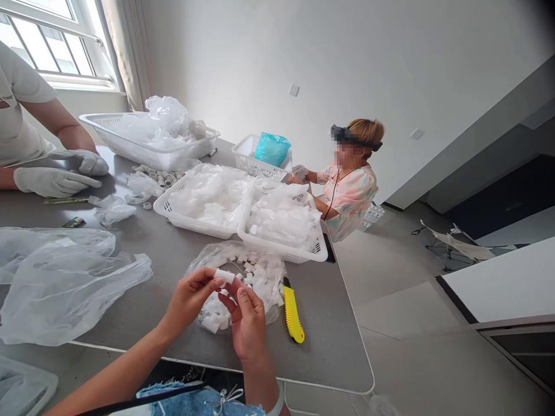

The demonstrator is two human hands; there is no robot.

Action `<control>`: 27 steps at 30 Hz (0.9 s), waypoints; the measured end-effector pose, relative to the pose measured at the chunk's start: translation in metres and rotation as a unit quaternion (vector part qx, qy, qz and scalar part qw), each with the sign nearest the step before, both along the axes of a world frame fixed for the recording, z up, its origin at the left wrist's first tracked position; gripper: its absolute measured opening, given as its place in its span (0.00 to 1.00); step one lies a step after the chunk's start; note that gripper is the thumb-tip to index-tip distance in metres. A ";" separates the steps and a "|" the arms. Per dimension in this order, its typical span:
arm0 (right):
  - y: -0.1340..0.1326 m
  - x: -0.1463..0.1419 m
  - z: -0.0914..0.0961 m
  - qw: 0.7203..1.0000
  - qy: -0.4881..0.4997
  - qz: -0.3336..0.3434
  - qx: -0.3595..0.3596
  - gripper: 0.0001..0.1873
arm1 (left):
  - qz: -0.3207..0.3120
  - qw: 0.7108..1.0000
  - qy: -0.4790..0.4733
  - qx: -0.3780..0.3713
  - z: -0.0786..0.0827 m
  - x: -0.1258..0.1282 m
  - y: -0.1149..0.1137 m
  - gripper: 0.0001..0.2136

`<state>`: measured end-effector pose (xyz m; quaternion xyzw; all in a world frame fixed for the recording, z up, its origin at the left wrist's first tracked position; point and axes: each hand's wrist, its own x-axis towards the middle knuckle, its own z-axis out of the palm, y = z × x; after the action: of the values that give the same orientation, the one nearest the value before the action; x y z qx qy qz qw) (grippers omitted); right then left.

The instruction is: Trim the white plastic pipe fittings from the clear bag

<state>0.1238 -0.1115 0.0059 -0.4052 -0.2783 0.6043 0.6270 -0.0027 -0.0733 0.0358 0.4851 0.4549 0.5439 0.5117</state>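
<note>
No words or numbers can be read here. A white shirt (17, 104) at the left has a small dark mark on it, but it is too blurry to read. A little dark packet (73, 222) on the tabletop (329, 346) has some print on it, but that is too small to read.

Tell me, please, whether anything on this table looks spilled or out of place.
Yes: short pale tubes lie loose on the grey table beside a white plastic basket, outside any container. One sits apart from the cluster, so they look spilled.
</note>
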 end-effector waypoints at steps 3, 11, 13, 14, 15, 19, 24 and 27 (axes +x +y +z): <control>0.000 0.005 -0.004 0.990 -0.132 -0.048 0.014 0.22 | 0.019 0.993 -0.093 -0.076 0.003 0.000 0.003 0.17; 0.011 -0.001 0.005 0.937 -0.321 -0.061 0.121 0.21 | -0.051 0.966 -0.194 -0.161 0.005 0.002 0.006 0.20; 0.014 -0.002 0.009 0.936 -0.326 -0.046 0.123 0.22 | -0.024 0.984 -0.139 -0.111 0.006 0.002 0.004 0.20; 0.014 -0.003 0.010 0.934 -0.331 -0.045 0.123 0.22 | -0.005 0.993 -0.094 -0.075 0.007 0.002 0.002 0.19; 0.015 -0.003 0.011 0.933 -0.336 -0.045 0.124 0.21 | 0.014 0.998 -0.041 -0.034 0.008 0.001 0.001 0.17; 0.014 -0.002 0.014 0.939 -0.320 -0.025 0.121 0.21 | 0.039 0.990 0.110 0.084 0.013 -0.001 -0.002 0.08; 0.011 0.000 0.019 0.947 -0.299 -0.008 0.116 0.21 | 0.030 0.984 0.124 0.125 0.015 -0.002 -0.003 0.05; 0.010 0.001 0.018 0.950 -0.293 -0.006 0.113 0.22 | 0.030 0.980 0.129 0.146 0.015 -0.002 -0.004 0.05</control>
<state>0.1252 -0.1015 0.0243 -0.4926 -0.5134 0.4201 0.5633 -0.0045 -0.0777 0.0505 0.6069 0.4471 0.5526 0.3557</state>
